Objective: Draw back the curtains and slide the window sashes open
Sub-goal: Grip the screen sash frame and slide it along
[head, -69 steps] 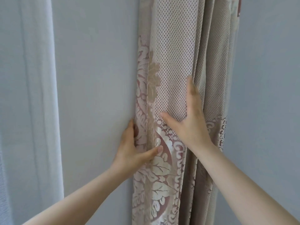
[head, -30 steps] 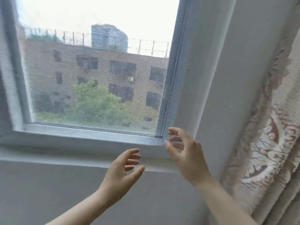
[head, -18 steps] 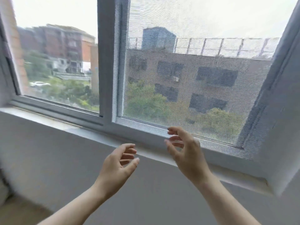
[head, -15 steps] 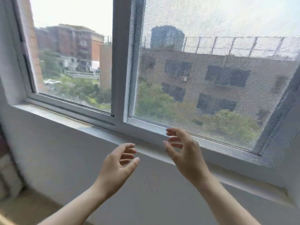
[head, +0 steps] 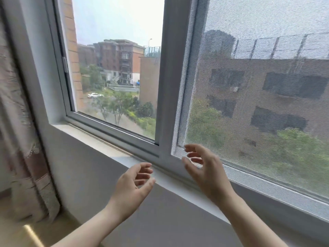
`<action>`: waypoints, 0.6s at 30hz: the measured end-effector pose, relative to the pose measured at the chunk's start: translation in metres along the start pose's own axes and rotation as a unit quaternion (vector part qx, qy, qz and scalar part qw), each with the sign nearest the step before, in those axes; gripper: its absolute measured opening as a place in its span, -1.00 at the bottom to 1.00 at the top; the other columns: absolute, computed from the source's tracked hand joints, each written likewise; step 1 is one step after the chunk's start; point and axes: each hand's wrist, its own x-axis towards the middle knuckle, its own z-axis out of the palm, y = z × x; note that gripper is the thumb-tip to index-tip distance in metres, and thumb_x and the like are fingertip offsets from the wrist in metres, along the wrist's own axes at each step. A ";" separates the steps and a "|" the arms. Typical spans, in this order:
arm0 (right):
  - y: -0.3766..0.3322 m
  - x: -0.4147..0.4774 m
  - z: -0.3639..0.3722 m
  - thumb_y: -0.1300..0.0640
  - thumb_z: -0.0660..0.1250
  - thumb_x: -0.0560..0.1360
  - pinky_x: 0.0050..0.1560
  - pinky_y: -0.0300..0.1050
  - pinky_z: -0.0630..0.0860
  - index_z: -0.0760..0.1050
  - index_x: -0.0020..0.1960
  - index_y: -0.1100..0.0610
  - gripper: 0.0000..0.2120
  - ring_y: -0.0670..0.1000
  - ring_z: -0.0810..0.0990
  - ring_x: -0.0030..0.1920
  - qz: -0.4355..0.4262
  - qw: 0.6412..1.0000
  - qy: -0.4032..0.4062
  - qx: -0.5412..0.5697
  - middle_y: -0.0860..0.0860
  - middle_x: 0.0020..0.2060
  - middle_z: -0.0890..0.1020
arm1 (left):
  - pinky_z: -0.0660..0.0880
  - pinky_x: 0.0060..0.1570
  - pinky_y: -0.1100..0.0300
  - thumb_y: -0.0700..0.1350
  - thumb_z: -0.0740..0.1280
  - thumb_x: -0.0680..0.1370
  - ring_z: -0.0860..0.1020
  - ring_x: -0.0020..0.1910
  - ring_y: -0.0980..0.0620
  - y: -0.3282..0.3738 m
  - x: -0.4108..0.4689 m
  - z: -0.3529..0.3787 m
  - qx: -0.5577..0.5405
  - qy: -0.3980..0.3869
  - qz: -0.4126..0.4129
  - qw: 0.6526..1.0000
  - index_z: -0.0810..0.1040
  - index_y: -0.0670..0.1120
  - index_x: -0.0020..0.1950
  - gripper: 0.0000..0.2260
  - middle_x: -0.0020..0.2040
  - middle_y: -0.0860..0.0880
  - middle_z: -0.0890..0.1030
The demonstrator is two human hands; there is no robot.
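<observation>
A grey-framed sliding window fills the view. Its left sash (head: pixel 114 132) shows clear glass, and the right half is covered by a mesh screen (head: pixel 258 86). The upright frame post (head: pixel 167 86) stands between them. My left hand (head: pixel 132 186) hovers open, palm up, just in front of the sill (head: pixel 110 148). My right hand (head: pixel 206 172) is raised with fingers spread, near the screen's lower left corner, touching nothing that I can make out. A patterned beige curtain (head: pixel 16 122) hangs gathered at the far left.
A small latch (head: pixel 65 64) sits on the left frame edge. Below the sill runs a plain grey wall (head: pixel 160 220). A strip of pale floor (head: pixel 21 232) shows at the bottom left. Buildings and trees lie outside.
My view has swung left from the right-hand curtain across the window to its left half. Both hands let go of the curtain and now hover empty before the sill.
</observation>
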 end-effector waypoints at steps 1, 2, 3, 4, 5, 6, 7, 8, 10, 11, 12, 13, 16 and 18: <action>0.004 0.014 0.009 0.05 0.38 0.46 0.07 -0.08 0.57 0.56 0.16 0.05 -0.72 -0.14 0.61 -0.01 -0.003 1.000 -0.005 0.002 -0.09 -0.03 0.64 | 0.54 -0.05 0.36 -0.23 0.41 0.47 0.62 -0.06 0.17 -0.005 0.014 -0.002 0.006 0.003 -0.001 1.000 0.54 0.04 0.09 -0.75 -0.03 0.01 0.65; 0.007 0.022 0.014 0.02 0.36 0.45 0.07 -0.09 0.57 0.56 0.16 0.06 -0.70 -0.14 0.61 -0.01 -0.011 1.000 -0.010 0.002 -0.10 -0.02 0.64 | 0.55 -0.03 0.34 -0.23 0.41 0.48 0.62 -0.06 0.16 -0.009 0.023 -0.005 0.005 0.005 -0.003 1.000 0.54 0.04 0.09 -0.75 -0.03 0.01 0.65; 0.012 0.037 0.022 0.00 0.35 0.45 0.07 -0.09 0.57 0.56 0.17 0.06 -0.68 -0.14 0.61 -0.01 -0.021 1.000 -0.015 -0.005 -0.11 -0.02 0.63 | 0.55 -0.02 0.32 -0.24 0.41 0.48 0.62 -0.05 0.15 -0.014 0.038 -0.008 0.004 0.015 -0.004 1.000 0.55 0.05 0.08 -0.75 -0.03 0.01 0.65; 0.017 0.047 0.031 -0.01 0.34 0.45 0.07 -0.09 0.57 0.56 0.17 0.06 -0.68 -0.14 0.60 0.00 -0.028 0.999 -0.024 -0.007 -0.11 -0.01 0.63 | 0.55 -0.03 0.33 -0.24 0.41 0.48 0.62 -0.05 0.14 -0.021 0.050 -0.011 0.000 0.024 -0.006 1.000 0.55 0.05 0.08 -0.75 -0.03 0.01 0.65; 0.019 0.056 0.038 0.00 0.35 0.46 0.08 -0.08 0.56 0.56 0.18 0.06 -0.68 -0.13 0.60 0.01 -0.034 0.999 -0.033 -0.014 -0.10 0.00 0.63 | 0.55 -0.03 0.34 -0.24 0.41 0.48 0.62 -0.04 0.13 -0.027 0.060 -0.014 -0.001 0.029 -0.010 1.000 0.55 0.05 0.07 -0.75 -0.04 0.00 0.65; 0.021 0.063 0.043 0.03 0.37 0.47 0.09 -0.07 0.56 0.56 0.19 0.07 -0.69 -0.13 0.60 0.01 -0.040 0.998 -0.039 -0.020 -0.08 0.01 0.63 | 0.54 -0.04 0.36 -0.24 0.41 0.48 0.61 -0.04 0.13 -0.032 0.067 -0.015 -0.003 0.033 -0.016 0.999 0.55 0.06 0.07 -0.75 -0.04 0.00 0.64; 0.024 0.072 0.050 0.05 0.38 0.48 0.10 -0.08 0.55 0.56 0.19 0.08 -0.70 -0.12 0.60 0.02 -0.047 0.997 -0.045 -0.029 -0.06 0.03 0.64 | 0.53 -0.05 0.37 -0.23 0.41 0.48 0.61 -0.04 0.14 -0.037 0.075 -0.018 -0.003 0.032 -0.023 0.999 0.55 0.06 0.06 -0.76 -0.04 -0.01 0.64; 0.026 0.083 0.056 0.07 0.39 0.48 0.11 -0.10 0.55 0.56 0.19 0.09 -0.71 -0.13 0.59 0.02 -0.057 0.996 -0.051 -0.042 -0.05 0.04 0.64 | 0.53 -0.05 0.37 -0.23 0.41 0.48 0.61 -0.05 0.14 -0.044 0.086 -0.021 -0.003 0.031 -0.024 0.999 0.55 0.05 0.06 -0.76 -0.03 -0.01 0.64; 0.025 0.105 0.064 0.07 0.38 0.49 0.12 -0.17 0.51 0.57 0.18 0.10 -0.72 -0.13 0.59 0.02 -0.081 0.992 -0.061 -0.076 -0.04 0.05 0.65 | 0.53 -0.05 0.37 -0.23 0.41 0.48 0.61 -0.05 0.15 -0.052 0.105 -0.027 -0.012 0.026 -0.030 0.999 0.55 0.05 0.06 -0.77 -0.03 -0.01 0.65; 0.023 0.116 0.065 0.06 0.37 0.49 0.12 -0.22 0.49 0.57 0.17 0.12 -0.72 -0.11 0.60 0.02 -0.095 0.989 -0.067 -0.095 -0.02 0.05 0.65 | 0.53 -0.06 0.39 -0.23 0.41 0.48 0.61 -0.06 0.16 -0.055 0.114 -0.030 -0.014 0.026 -0.028 0.999 0.55 0.05 0.07 -0.76 -0.03 0.00 0.65; 0.022 0.129 0.068 0.05 0.36 0.48 0.12 -0.27 0.47 0.58 0.16 0.13 -0.71 -0.08 0.61 0.03 -0.111 0.985 -0.070 -0.115 -0.01 0.05 0.66 | 0.53 -0.06 0.39 -0.22 0.40 0.48 0.61 -0.05 0.17 -0.060 0.125 -0.034 -0.013 0.026 -0.024 0.999 0.55 0.05 0.08 -0.76 -0.03 0.01 0.65; 0.020 0.140 0.071 0.05 0.35 0.48 0.11 -0.29 0.45 0.58 0.15 0.13 -0.72 -0.05 0.62 0.03 -0.125 0.980 -0.073 -0.137 0.00 0.05 0.66 | 0.53 -0.06 0.38 -0.21 0.40 0.48 0.61 -0.04 0.18 -0.067 0.135 -0.038 -0.013 0.022 -0.026 0.999 0.55 0.05 0.08 -0.77 -0.02 0.03 0.65; 0.012 0.171 0.079 0.11 0.37 0.49 0.07 -0.19 0.52 0.59 0.12 0.12 -0.78 0.00 0.64 0.01 -0.155 0.965 -0.083 -0.194 0.00 0.04 0.66 | 0.56 0.01 0.28 -0.18 0.40 0.49 0.61 -0.02 0.17 -0.078 0.164 -0.047 -0.017 0.001 -0.030 0.999 0.55 0.07 0.09 -0.77 -0.02 0.05 0.65; 0.005 0.192 0.081 0.15 0.36 0.49 0.04 -0.07 0.58 0.59 0.10 0.14 -0.81 0.04 0.64 -0.01 -0.191 0.946 -0.096 -0.242 0.02 0.01 0.66 | 0.57 0.03 0.25 -0.17 0.41 0.48 0.62 -0.02 0.17 -0.082 0.183 -0.052 -0.009 -0.012 -0.016 1.000 0.54 0.08 0.10 -0.75 -0.01 0.07 0.64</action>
